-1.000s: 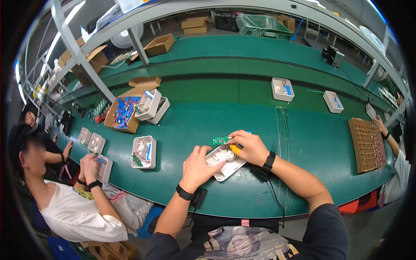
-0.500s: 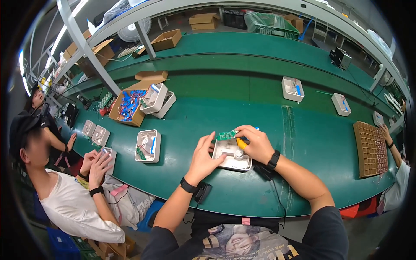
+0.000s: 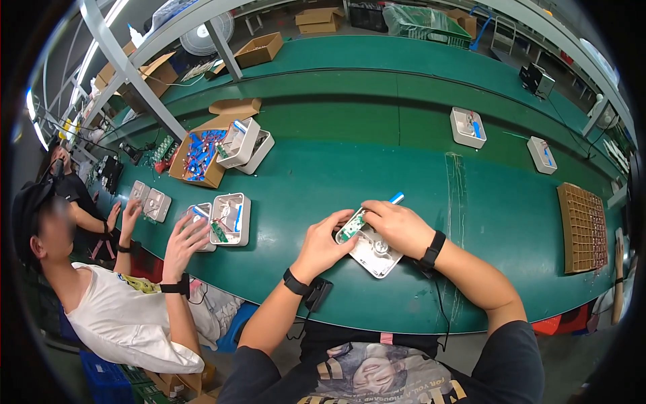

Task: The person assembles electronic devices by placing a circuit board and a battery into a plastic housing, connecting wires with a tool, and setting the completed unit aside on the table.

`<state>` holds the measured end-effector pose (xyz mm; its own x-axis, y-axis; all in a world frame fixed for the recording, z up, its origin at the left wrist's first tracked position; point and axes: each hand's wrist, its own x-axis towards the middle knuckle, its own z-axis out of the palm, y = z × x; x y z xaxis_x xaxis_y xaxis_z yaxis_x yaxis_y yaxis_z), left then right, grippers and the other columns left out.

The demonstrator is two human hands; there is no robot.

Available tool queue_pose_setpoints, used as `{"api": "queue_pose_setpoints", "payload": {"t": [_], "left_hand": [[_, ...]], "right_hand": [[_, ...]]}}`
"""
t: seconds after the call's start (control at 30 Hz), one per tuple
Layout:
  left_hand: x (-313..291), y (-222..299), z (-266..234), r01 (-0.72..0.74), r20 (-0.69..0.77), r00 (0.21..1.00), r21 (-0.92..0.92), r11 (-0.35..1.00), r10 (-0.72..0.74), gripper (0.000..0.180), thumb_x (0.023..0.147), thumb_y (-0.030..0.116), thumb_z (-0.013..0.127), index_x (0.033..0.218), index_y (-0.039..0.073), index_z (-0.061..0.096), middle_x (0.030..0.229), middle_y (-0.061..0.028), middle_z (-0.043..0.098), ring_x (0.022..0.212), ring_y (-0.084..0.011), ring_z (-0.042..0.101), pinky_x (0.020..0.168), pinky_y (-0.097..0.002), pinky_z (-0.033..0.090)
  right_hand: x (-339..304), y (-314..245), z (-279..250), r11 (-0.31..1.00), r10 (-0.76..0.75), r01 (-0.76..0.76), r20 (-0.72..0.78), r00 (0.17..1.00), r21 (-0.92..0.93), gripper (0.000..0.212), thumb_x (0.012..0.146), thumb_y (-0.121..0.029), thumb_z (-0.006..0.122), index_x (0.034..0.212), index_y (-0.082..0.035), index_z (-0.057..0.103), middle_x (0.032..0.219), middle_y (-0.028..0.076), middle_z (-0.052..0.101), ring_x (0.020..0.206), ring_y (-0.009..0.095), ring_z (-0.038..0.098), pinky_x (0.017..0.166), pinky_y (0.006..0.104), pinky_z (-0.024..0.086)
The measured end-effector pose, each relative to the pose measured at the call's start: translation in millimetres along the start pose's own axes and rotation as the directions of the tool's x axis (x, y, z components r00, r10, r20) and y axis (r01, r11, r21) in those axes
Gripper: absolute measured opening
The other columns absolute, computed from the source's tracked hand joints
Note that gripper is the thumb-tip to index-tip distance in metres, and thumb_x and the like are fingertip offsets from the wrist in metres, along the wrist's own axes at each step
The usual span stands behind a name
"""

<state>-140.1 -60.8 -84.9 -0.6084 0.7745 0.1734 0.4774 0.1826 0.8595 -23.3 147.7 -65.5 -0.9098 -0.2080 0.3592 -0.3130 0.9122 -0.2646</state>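
Note:
A white plastic case (image 3: 371,261) sits open in front of me on the green table, with a round white part (image 3: 381,247) inside it. My left hand (image 3: 323,244) is closed around the case's left side, its thumb near the green circuit board (image 3: 351,227). That board lies tilted at the far left part of the case. My right hand (image 3: 402,229) curls over the board's right end, its fingertips pressed there and partly hidden. Just beyond the right hand a blue cylinder (image 3: 397,198) sticks out.
At left stand white cases (image 3: 243,222) with boards and blue cells, and a carton (image 3: 214,176) of blue cells. A co-worker's raised hand (image 3: 185,246) is beside them. More cases (image 3: 468,128) lie far right, near a brown compartment tray (image 3: 572,229). Black devices (image 3: 319,294) flank my wrists.
The board has gone from above the case down to its far left part. The yellow thing in my right hand no longer shows. The co-worker has let go of a case and raised both hands.

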Motion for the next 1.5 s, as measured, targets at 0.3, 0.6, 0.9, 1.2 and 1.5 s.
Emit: {"api": "queue_pose_setpoints", "payload": {"t": [0.3, 0.6, 0.9, 1.2, 1.5], "left_hand": [[14.1, -9.7, 13.0, -0.037, 0.073, 0.996, -0.089, 0.995, 0.043, 0.052, 0.085, 0.014, 0.082, 0.133, 0.004, 0.064, 0.119, -0.0171, 0.075, 0.114, -0.0312, 0.074, 0.102, -0.0373, 0.057], [4.1, -13.0, 4.3, -0.039, -0.003, 0.999, -0.073, 0.997, 0.039, 0.059, 0.084, 0.012, 0.081, 0.139, 0.006, 0.059, 0.121, -0.0161, 0.075, 0.117, -0.0338, 0.073, 0.101, -0.0415, 0.058], [14.1, -17.0, 10.3, -0.042, 0.031, 0.998, -0.095, 0.995, 0.045, 0.062, 0.083, 0.013, 0.082, 0.14, 0.006, 0.058, 0.122, -0.0162, 0.076, 0.115, -0.0324, 0.074, 0.099, -0.0388, 0.058], [9.9, -22.1, 0.1, -0.111, 0.024, 0.993, -0.081, 0.991, 0.113, 0.049, 0.083, 0.012, 0.086, 0.127, 0.004, 0.067, 0.119, -0.015, 0.078, 0.109, -0.0256, 0.076, 0.096, -0.0359, 0.06], [5.4, -22.4, 5.3, -0.252, 0.013, 0.968, 0.057, 0.966, 0.251, 0.035, 0.082, 0.008, 0.086, 0.113, 0.0, 0.071, 0.112, -0.015, 0.078, 0.101, -0.0264, 0.077, 0.09, -0.0351, 0.061]], "right_hand": [[-3.7, -1.5, -4.6, 1.0, 0.01, -0.011, -0.04, 0.999, -0.007, 0.025, 0.087, -0.001, 0.063, 0.113, 0.0, 0.061, 0.129, 0.02, 0.067, 0.115, 0.038, 0.068, 0.098, 0.0445, 0.057], [2.3, -11.0, -0.7, 0.995, 0.101, -0.098, -0.112, 0.988, 0.031, 0.031, 0.081, 0.013, 0.063, 0.109, 0.0, 0.059, 0.126, 0.018, 0.069, 0.104, 0.039, 0.071, 0.086, 0.0444, 0.06], [-6.1, 8.0, -6.4, 0.996, 0.087, -0.085, -0.043, 0.995, 0.031, 0.026, 0.087, 0.002, 0.067, 0.112, -0.001, 0.063, 0.13, 0.018, 0.069, 0.107, 0.039, 0.071, 0.091, 0.0447, 0.06], [8.4, 4.3, -3.3, 1.0, 0.02, -0.021, 0.042, 0.999, 0.022, 0.019, 0.09, -0.006, 0.068, 0.109, -0.002, 0.065, 0.125, 0.016, 0.068, 0.11, 0.034, 0.07, 0.092, 0.0416, 0.059], [1.7, 7.1, -10.0, 1.0, 0.017, -0.018, 0.106, 0.994, 0.008, 0.018, 0.089, -0.006, 0.067, 0.106, 0.0, 0.066, 0.118, 0.015, 0.069, 0.105, 0.032, 0.071, 0.089, 0.0414, 0.059]]}}
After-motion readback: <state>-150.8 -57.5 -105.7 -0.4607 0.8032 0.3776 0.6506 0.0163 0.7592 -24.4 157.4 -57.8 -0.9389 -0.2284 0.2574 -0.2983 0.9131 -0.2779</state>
